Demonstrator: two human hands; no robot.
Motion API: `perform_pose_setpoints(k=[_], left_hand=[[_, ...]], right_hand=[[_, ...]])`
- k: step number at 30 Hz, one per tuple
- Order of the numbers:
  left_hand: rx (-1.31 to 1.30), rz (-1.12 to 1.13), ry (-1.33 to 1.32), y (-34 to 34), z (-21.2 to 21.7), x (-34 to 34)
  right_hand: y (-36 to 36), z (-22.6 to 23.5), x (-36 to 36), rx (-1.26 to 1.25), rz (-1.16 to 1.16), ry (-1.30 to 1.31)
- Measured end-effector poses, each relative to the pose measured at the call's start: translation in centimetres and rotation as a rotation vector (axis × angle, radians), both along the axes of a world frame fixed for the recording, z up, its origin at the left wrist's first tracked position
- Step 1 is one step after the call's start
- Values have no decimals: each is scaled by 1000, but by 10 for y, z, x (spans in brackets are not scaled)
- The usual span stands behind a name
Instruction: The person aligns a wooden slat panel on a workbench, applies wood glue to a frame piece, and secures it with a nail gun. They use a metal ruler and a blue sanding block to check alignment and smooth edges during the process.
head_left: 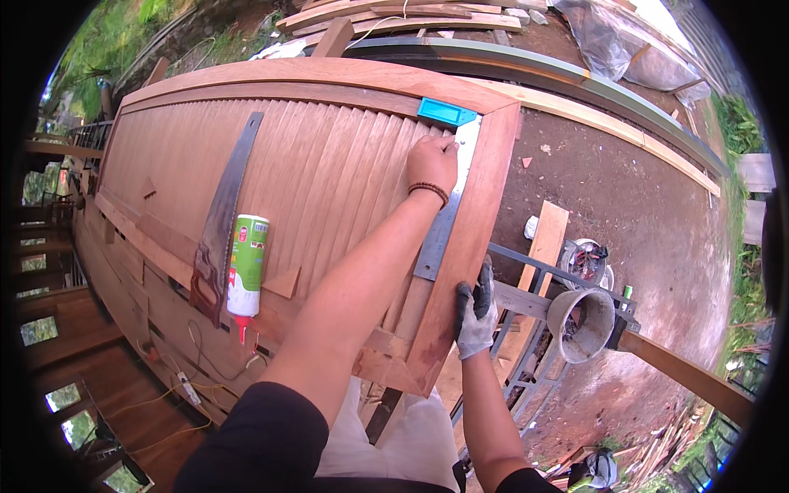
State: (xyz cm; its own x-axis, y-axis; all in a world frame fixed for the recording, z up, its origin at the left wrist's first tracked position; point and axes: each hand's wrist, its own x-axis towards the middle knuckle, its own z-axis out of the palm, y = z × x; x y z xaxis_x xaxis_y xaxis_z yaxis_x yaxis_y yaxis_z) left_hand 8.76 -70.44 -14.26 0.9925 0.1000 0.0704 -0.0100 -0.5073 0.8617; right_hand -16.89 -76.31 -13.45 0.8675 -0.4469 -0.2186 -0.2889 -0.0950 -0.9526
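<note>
— Reddish wood forms the louvred panel [329, 172], landmark throughout. Head view: which step is in hand?

— Seemingly a check or marking-out at the panel's right end. There the try square [444, 112], blue-handled, lies with its steel blade along the end rail's inner edge, over the slat ends.

— And the hands?

— The left hand [431, 162], bare, is curled into a fist over the slats, just beside the blade; whether it pinches anything cannot be told. The right hand [477, 316], gloved, lies at the panel's outer right edge; whether it grips or merely rests there is unclear.

— What would the next move call for?

— Probably a blade kept flush to the rail, and a steady panel.

— The surface and surroundings?

— On the panel, left of the forearm: a handsaw [223, 218], a white-and-green bottle [248, 263] with red nozzle, a triangular offcut [283, 283]. Outdoors, right of the panel: bare earth [657, 238] and a grey bucket [567, 312]. Beyond its far edge: stacked timber [427, 25]. Below it, lower left: a power strip [188, 388].
</note>
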Motion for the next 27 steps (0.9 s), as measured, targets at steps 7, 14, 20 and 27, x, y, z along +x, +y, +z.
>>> perform_pose_setpoints(k=[7, 14, 20, 27], left_hand=[[-6, -6, 10, 1, 3, 0], [-10, -14, -2, 0, 3, -2], [-34, -21, -15, 1, 0, -1], [15, 2, -9, -1, 2, -1]], right_hand=[[0, 1, 2, 9, 8, 11], [0, -9, -2, 81, -23, 36], [0, -7, 0, 47, 5, -7], [-3, -2, 4, 12, 26, 36]])
